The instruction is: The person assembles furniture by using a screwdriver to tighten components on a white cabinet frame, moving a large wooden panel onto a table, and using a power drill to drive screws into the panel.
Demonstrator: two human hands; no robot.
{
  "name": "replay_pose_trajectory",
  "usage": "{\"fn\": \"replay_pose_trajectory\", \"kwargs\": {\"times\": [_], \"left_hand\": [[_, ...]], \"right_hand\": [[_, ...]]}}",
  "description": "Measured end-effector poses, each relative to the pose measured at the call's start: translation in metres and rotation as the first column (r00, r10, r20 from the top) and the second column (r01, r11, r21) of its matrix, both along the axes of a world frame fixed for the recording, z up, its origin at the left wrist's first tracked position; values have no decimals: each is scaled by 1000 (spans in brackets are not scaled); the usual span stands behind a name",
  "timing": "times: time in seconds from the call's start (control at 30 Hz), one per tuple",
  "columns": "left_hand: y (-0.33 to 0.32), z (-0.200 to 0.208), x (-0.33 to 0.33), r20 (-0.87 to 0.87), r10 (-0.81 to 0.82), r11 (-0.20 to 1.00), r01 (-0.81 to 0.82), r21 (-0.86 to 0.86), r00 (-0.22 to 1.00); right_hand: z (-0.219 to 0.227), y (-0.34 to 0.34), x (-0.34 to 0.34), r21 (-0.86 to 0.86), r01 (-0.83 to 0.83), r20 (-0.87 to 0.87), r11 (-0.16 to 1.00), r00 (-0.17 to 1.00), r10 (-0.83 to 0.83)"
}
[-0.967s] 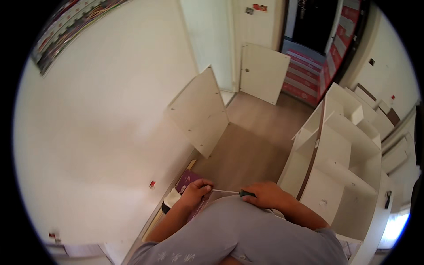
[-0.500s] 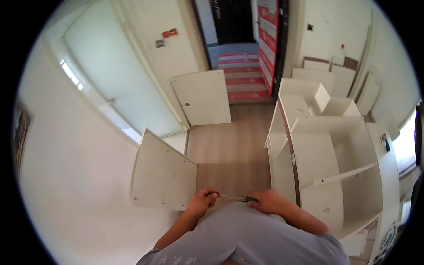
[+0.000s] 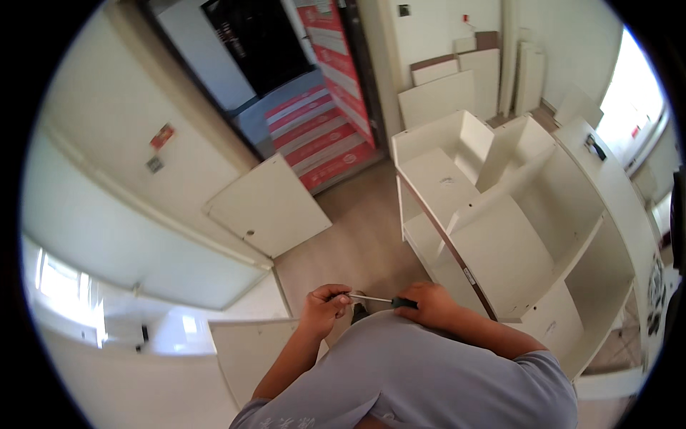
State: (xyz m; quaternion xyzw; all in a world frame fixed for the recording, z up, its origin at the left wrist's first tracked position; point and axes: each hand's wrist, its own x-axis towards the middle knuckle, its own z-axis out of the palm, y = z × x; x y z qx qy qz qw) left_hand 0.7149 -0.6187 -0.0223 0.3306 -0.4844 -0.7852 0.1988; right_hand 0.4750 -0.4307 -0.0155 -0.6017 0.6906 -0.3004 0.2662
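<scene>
The view is swinging round: a sec ago a bare white wall was filling the left; now a dark doorway (image 3: 261, 39) w/ red-striped cartons (image 3: 325, 118) is showing at the far centre-left, so the head is turning while the hands are staying put at the chest.

Going left to right: a loose white door panel (image 3: 268, 207) is leaning against the left wall, another white panel (image 3: 250, 350) is lying near the person's left elbow. The left hand (image 3: 325, 309) is curling closed, fingers (image 3: 339, 297) pinching the tip end of a screwdriver (image 3: 375, 299). The tool is sitting level just in front of the grey shirt, thin metal shaft running between both hands, same as before. The right hand (image 3: 427, 306) is wrapping shut round the dark handle. Right of that, an open white cabinet carcass (image 3: 514, 236) is lying on the wood floor (image 3: 364, 243), w/ more flat panels (image 3: 457, 86) stacked against the far wall.

Judging by this, the tool is being readied, not yet applied to the cabinet.
</scene>
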Motion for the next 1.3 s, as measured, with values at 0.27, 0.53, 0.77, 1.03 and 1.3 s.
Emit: {"fn": "replay_pose_trajectory", "kwargs": {"times": [0.27, 0.53, 0.77, 1.03, 1.3], "left_hand": [[-121, 30, -131, -96, -533, 842, 516, -155, 841], [-134, 50, -257, -48, -882, 470, 883, -20, 468], [-181, -1, -371, 41, -798, 527, 730, -434, 601], [-253, -17, -489, 73, -627, 548, 506, -666, 775], [-253, -32, -544, 394, -775, -169, 439, -883, 494]], "right_hand": [[6, -56, -12, -33, 516, 47, 856, 856, -514], [0, -58, 0, -52, 892, 227, 450, 449, -864], [-28, -19, -15, -33, 999, 432, 19, 32, -901], [-117, 10, -17, 230, 876, 658, -424, -461, -596], [-147, -6, -23, 420, 670, 788, -612, -603, -119]]}}
